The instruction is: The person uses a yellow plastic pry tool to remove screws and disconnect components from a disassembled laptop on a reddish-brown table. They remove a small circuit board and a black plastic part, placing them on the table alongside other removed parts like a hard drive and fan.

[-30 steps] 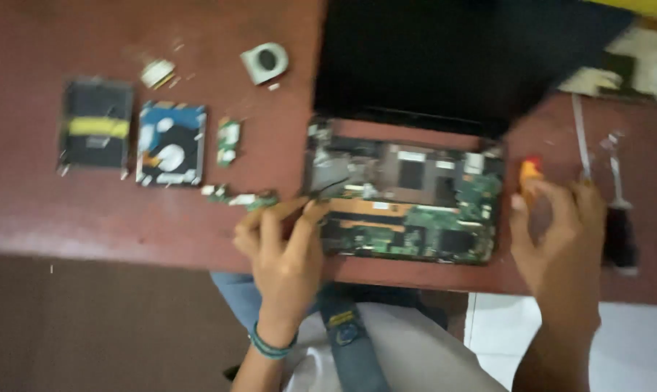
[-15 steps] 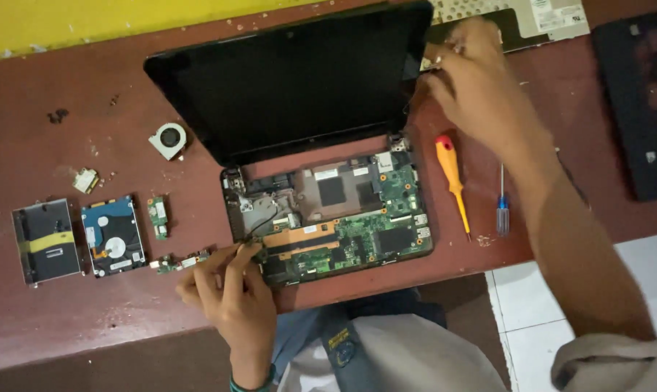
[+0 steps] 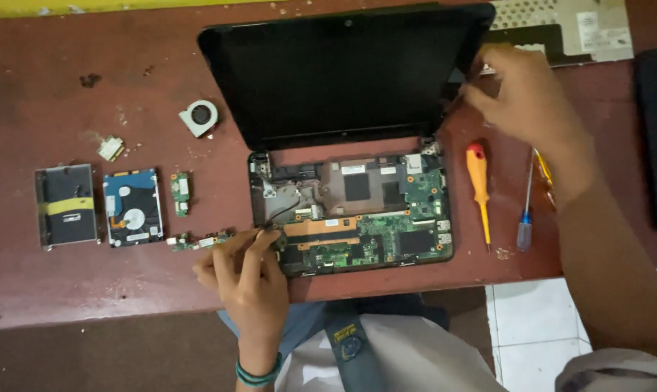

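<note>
Reddish-brown and scuffed, the long wooden table carries everything we are working on, with a yellow wall strip along its far edge and white floor tiles showing below its near edge at the right. Compared with half a second ago, our view has drawn closer and squared up on the black opened-up laptop, whose dark screen stands tilted back while its base lies bare, green circuit boards and copper strip exposed. Our right hand was already up at the screen's right corner then; now its fingers are curled and pinching at that corner's edge, though we cannot tell exactly what they grip. Our left hand has stayed at the base's near left corner, fingers bunched and pressed down onto the frame there, just beside a small green connector board. We judge the work has settled at the screen's right side, with the base steadied. Left of the laptop lie a silver drive caddy with yellow tape, a blue-labelled hard drive, a small square cooling fan. To the right lie an orange-handled screwdriver and a slim blue-handled screwdriver.
</note>
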